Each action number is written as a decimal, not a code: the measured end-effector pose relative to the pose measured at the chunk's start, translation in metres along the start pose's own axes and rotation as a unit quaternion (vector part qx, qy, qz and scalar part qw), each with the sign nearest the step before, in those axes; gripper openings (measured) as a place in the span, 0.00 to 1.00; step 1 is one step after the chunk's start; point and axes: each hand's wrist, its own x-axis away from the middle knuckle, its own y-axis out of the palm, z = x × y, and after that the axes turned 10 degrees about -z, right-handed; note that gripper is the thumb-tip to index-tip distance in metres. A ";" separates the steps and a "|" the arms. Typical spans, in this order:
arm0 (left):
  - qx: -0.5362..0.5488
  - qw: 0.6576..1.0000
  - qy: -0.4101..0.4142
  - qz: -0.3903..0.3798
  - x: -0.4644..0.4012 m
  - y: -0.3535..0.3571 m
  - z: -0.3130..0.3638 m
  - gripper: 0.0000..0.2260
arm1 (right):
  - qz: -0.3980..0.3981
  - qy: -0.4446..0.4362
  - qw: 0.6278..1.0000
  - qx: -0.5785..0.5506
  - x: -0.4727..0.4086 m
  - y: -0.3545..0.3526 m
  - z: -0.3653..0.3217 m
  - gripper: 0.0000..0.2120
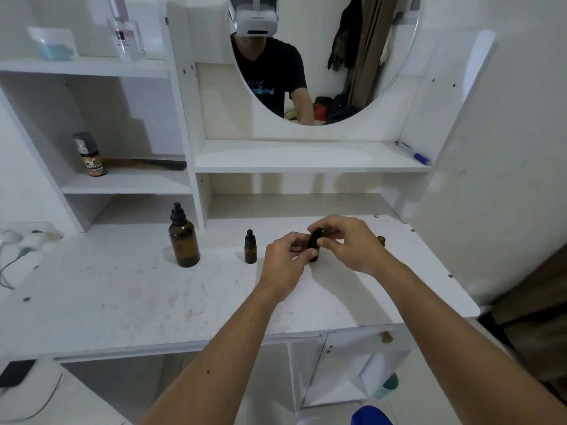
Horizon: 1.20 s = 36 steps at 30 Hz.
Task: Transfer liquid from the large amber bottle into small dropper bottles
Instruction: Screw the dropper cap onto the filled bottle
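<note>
The large amber bottle (183,243) with a black dropper cap stands upright on the white tabletop (122,296), left of centre. A small amber dropper bottle (250,248), capped, stands to its right. My left hand (285,259) grips the body of a second small dropper bottle (313,244) that rests on the table. My right hand (349,243) pinches that bottle's black cap from above. Behind my right hand, part of another small amber bottle (381,240) shows, mostly hidden.
White shelves rise behind the table, with a round mirror (392,72) above. A spray can (90,154) stands on the left shelf and a blue pen (412,152) lies on the middle shelf. Cables (12,265) lie at the table's left edge.
</note>
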 end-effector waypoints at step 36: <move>-0.001 1.000 -0.002 -0.001 -0.001 0.000 0.001 0.10 | 0.098 -0.006 0.984 -0.147 0.001 0.027 0.023 0.12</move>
